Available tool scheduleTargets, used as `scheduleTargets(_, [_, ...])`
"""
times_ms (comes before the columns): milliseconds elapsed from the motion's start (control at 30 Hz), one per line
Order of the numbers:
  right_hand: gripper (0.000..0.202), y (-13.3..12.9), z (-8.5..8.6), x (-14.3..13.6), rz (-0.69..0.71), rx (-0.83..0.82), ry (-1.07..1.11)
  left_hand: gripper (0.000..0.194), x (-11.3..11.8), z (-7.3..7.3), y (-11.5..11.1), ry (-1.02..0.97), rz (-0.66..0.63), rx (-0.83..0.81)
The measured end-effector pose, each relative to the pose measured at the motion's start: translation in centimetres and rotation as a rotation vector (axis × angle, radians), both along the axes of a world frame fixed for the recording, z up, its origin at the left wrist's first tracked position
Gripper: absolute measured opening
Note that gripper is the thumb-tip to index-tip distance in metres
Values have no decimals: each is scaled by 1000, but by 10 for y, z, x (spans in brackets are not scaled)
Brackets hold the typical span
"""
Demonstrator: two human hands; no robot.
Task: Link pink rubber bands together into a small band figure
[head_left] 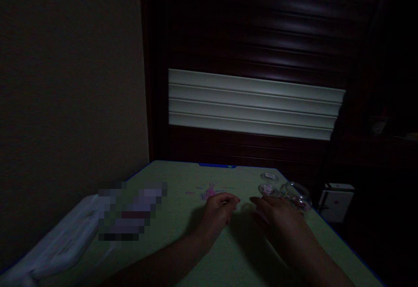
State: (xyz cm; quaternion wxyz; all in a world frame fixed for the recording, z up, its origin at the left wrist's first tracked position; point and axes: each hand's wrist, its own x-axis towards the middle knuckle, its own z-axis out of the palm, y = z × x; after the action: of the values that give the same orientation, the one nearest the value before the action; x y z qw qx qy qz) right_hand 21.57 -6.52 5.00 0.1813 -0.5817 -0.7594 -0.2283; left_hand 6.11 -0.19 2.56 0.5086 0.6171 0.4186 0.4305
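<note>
In the dim head view, my left hand [221, 208] is over the middle of the table, thumb and forefinger pinched together. Whatever is in that pinch is too small and dark to name. A short gap to the right, my right hand [279, 215] points its bent fingers toward the left one; its fingertips are partly hidden, and what they grip cannot be made out. Just behind the right hand are a clear round container [297, 193] with small coloured pieces inside, and a small clear dish [268, 189] of pinkish pieces. A clear round lid [269, 177] with a pale label lies farther back.
The pale green table [183, 173] has blue edging and a pink printed picture [210, 191]. At the left lie a long white object [62, 234] and a blurred-out patch. A white box [338, 202] stands beyond the right edge. A wall and dark slatted panel close off the left and back.
</note>
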Motion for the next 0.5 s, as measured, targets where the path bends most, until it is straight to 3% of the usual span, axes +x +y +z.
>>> scheduleTargets(133, [32,-2,3,-3,13,-30,-13,23,0,-1,-4,-44,-37,-99])
scheduleTargets(233, [25,-2,4,-4,26,-53,-3,25,2,-3,-6,-61,-56,-130])
scheduleTargets(500, [12,1,-5,-2,100,71,-4,23,4,-4,-8,-70,-102,-118])
